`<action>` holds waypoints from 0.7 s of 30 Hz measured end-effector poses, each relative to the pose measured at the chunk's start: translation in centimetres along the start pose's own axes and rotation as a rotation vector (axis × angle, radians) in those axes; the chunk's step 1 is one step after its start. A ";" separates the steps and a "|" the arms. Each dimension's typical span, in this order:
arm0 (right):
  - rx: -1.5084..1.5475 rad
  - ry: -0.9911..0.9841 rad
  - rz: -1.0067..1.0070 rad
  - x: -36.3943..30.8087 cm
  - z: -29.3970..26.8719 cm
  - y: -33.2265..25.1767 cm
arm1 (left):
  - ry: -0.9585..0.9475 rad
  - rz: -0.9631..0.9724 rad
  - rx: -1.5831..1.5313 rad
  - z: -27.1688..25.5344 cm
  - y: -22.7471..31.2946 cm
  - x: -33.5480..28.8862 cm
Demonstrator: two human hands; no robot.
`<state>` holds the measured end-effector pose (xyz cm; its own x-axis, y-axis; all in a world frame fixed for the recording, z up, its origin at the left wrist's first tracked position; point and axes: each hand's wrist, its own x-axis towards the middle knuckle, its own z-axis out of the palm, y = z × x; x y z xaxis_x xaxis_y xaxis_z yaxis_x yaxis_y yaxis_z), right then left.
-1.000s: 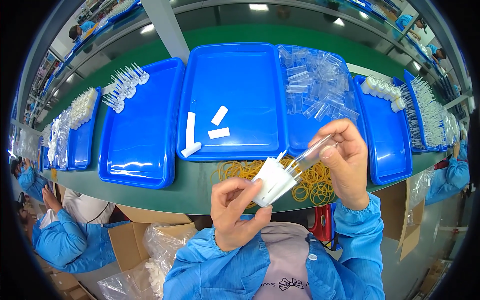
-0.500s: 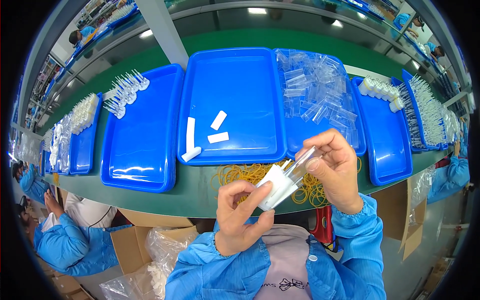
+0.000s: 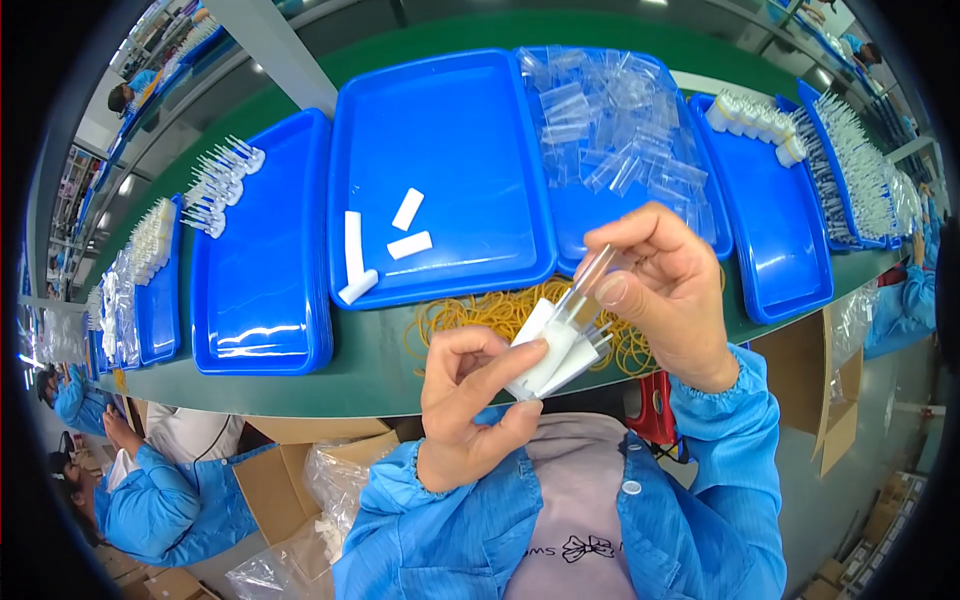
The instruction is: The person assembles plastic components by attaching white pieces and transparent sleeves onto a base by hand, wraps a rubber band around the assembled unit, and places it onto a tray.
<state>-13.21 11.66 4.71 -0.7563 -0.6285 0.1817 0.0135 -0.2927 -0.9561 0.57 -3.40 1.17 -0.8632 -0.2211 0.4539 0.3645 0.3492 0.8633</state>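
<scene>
My left hand (image 3: 468,400) pinches a small bundle of white plastic pieces (image 3: 552,362) between thumb and fingers, above the table's near edge. Thin pale prongs stick out of the bundle toward the right. With thumb and fingertips my right hand (image 3: 668,290) grips a clear plastic sleeve (image 3: 587,283), tilted, its lower end at the top of the white pieces. Whether the sleeve goes around a piece or only touches it, I cannot tell. Past my hands, a blue tray (image 3: 440,160) bears several white tubes (image 3: 409,245).
More clear sleeves (image 3: 640,160) lie heaped in a blue tray at the right. White pronged pieces (image 3: 222,185) stand on the left tray (image 3: 255,300); white rolled bundles (image 3: 750,117) sit on the right one. Yellow rubber bands (image 3: 480,315) lie near my hands. Another person (image 3: 170,490) sits at left.
The view has shifted, so trays sit higher and farther left. My right hand has brought the clear sleeve to the upper side of the white bundle; the thin prongs now show at its right.
</scene>
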 end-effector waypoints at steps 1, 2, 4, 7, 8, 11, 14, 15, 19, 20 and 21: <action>0.000 0.007 -0.004 0.0 -0.1 -0.1 | -0.015 0.002 -0.018 0.0 -0.1 0.2; 0.003 0.016 0.005 0.0 -0.3 -0.1 | -0.023 -0.008 -0.022 0.1 -0.2 0.3; -0.020 0.003 0.014 0.0 -0.5 0.0 | -0.039 -0.015 -0.058 0.1 -0.4 0.4; -0.022 -0.007 0.008 0.2 -0.7 0.0 | -0.035 -0.032 -0.075 0.3 -0.6 0.3; -0.036 -0.021 -0.006 0.2 -0.9 0.0 | -0.039 -0.033 -0.076 0.5 -0.6 0.2; -0.033 0.000 0.011 -0.1 -0.6 -0.1 | 0.031 -0.060 -0.083 0.8 -0.2 -0.1; 0.003 0.004 -0.005 -0.4 -0.6 0.1 | 0.009 -0.044 -0.033 0.8 0.0 -0.1; 0.004 0.006 -0.007 -0.4 -0.6 0.0 | -0.005 0.009 0.043 0.8 0.0 0.0; -0.032 0.021 -0.032 -0.3 -0.5 0.0 | -0.084 0.036 0.171 0.5 0.4 0.6; -0.052 0.015 -0.048 -0.3 -0.6 0.1 | -0.084 0.033 0.171 0.4 0.3 0.6; -0.052 0.016 -0.045 -0.4 -0.6 0.2 | -0.105 -0.011 0.124 0.3 0.2 0.7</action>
<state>-13.35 12.27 4.29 -0.7655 -0.6041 0.2217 -0.0543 -0.2826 -0.9577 -0.03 -3.16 1.59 -0.9010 -0.1318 0.4133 0.3142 0.4587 0.8312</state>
